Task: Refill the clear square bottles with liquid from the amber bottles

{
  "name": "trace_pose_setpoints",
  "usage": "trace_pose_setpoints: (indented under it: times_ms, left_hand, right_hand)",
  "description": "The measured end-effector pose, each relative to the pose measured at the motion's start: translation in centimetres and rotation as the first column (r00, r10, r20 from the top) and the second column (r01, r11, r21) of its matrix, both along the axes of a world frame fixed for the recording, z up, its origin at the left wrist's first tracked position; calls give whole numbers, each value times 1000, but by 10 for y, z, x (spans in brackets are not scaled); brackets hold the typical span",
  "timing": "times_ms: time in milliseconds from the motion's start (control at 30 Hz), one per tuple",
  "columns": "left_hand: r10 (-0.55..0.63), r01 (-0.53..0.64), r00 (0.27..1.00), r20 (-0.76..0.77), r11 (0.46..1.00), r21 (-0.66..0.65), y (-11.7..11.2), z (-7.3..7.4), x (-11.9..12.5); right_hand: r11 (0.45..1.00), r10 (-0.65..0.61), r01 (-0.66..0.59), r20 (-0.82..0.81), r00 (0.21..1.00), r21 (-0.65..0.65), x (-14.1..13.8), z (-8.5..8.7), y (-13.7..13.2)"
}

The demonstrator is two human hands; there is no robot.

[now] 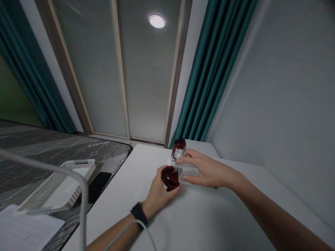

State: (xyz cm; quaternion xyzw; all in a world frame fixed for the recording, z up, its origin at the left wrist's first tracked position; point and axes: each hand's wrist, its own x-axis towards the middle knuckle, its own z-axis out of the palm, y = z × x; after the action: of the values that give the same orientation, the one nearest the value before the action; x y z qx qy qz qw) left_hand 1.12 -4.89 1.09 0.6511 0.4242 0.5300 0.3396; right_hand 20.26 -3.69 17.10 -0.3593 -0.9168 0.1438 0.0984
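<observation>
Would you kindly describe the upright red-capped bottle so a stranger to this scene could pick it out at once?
Find the white table, then the person's right hand near its far end. Just beyond that hand stands a clear bottle with a dark red cap, the only bottle not held.

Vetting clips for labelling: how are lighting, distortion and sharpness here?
Head view: strong wide-angle distortion, teal curtain leaning inward; ceiling light blown out; left hand, dark red object, right hand and clear bottle fairly sharp; soft, faint shadows on the white table.
</observation>
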Motion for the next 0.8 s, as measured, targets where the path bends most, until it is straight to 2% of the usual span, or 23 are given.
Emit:
trace_pose_setpoints:
  times_ms: [800]
  left_hand:
    - [-5, 5, 999, 39, 1000, -5, -2, 1, 1]
  right_hand:
    - [1000, 15, -15, 4, 1000, -4, 0, 4, 1]
